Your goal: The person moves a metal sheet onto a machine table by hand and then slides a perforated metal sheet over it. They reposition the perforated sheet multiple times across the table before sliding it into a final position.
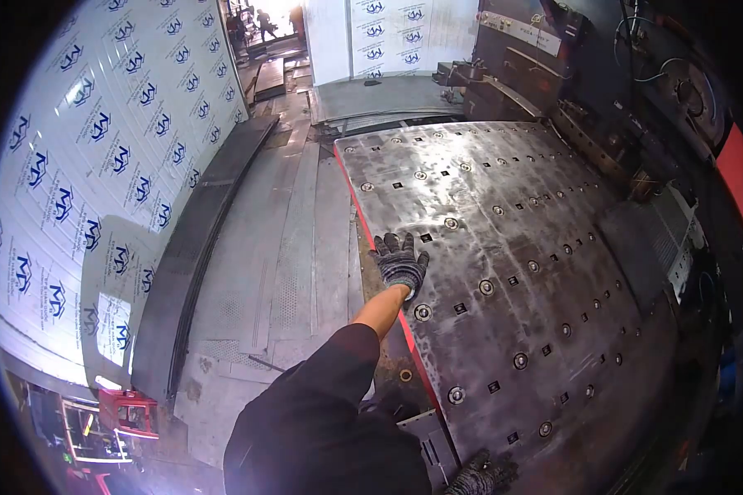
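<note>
My left hand [400,262], in a grey knitted glove, lies palm down with fingers spread on the near left edge of a large steel machine table [437,268]. The table's side has a red stripe [425,363], and its top carries rows of round ball inserts [486,287] and small square holes. Low in the view, my right hand [480,475], gloved alike, rests at the table's lower edge. Its fingers look extended, though the bottom of the frame cuts off part of it. I see nothing held in either hand.
Stacked long metal sheets [202,214] lie beside a white panel wall [82,165] with printed logos. Perforated sheet metal [276,272] covers the floor left of the table. Dark machinery [603,99] stands at the right. A red stand [128,412] is at lower left. People [266,25] are far off.
</note>
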The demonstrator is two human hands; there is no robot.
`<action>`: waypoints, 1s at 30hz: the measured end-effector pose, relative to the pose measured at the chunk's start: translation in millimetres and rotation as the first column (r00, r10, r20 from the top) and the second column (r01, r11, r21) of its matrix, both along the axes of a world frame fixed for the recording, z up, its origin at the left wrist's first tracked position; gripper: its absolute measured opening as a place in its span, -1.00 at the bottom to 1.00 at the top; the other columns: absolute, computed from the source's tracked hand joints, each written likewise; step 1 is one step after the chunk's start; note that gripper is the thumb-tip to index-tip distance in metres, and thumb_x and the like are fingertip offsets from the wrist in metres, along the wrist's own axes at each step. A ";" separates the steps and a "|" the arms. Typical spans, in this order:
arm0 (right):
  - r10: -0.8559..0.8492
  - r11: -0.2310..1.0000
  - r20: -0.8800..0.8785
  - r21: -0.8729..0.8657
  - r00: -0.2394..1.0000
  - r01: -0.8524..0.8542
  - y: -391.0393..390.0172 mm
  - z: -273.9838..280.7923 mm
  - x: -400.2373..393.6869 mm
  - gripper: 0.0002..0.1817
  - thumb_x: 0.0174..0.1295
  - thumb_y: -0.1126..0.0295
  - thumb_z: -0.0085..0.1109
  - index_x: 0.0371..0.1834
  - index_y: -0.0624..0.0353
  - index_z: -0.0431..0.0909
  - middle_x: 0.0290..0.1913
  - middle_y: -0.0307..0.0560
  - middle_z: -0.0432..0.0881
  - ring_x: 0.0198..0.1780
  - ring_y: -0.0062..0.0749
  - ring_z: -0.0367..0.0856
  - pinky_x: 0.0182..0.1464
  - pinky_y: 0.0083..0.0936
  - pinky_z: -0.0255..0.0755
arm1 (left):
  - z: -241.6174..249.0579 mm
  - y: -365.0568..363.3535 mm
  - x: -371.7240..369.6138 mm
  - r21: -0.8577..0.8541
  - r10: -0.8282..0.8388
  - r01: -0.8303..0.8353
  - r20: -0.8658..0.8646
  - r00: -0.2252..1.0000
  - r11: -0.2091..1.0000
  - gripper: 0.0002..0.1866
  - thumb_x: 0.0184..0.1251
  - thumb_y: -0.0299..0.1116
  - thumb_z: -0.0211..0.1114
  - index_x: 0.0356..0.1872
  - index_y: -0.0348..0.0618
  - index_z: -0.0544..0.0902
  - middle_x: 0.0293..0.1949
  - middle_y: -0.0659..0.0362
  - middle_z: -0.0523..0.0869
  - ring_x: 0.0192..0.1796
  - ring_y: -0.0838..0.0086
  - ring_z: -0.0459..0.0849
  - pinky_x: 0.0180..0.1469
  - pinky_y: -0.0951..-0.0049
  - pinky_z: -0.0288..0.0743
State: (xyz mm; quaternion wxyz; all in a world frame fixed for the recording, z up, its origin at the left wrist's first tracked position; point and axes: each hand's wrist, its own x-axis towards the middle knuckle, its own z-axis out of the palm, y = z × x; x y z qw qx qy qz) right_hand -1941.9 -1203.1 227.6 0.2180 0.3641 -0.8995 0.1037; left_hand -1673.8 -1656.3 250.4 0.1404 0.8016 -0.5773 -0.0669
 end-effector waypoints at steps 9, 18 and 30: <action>-0.018 0.995 0.003 0.094 1.000 0.018 6.8 -24.8 -8.3 -0.24 0.44 -0.32 0.23 0.48 0.00 0.64 0.32 0.35 0.68 0.40 0.37 0.58 0.32 0.51 0.41 | -3.5 -2.3 1.1 0.002 -0.005 0.005 0.004 1.000 1.000 -0.14 0.55 0.34 0.15 0.74 0.19 0.34 0.76 -0.14 0.22 0.79 -0.29 0.01 0.71 -0.50 -0.17; -0.098 0.992 0.164 0.100 0.982 0.083 -0.2 -17.6 1.0 -0.24 0.45 -0.31 0.23 0.49 0.01 0.63 0.34 0.36 0.65 0.42 0.38 0.55 0.36 0.49 0.37 | -6.1 -0.4 1.2 -0.021 -0.040 0.040 0.030 0.999 0.999 -0.14 0.61 0.32 0.05 0.78 0.13 0.26 0.80 0.02 0.17 0.81 -0.27 -0.06 0.70 -0.56 -0.26; -0.135 0.987 0.235 0.113 0.962 0.111 -3.9 -16.6 0.9 -0.24 0.46 -0.29 0.23 0.50 0.03 0.62 0.37 0.37 0.62 0.46 0.38 0.51 0.41 0.47 0.32 | -7.5 -2.3 2.5 -0.013 -0.045 0.045 0.013 0.999 0.999 -0.14 0.59 0.33 0.07 0.77 0.14 0.29 0.80 0.01 0.17 0.81 -0.26 -0.05 0.69 -0.59 -0.27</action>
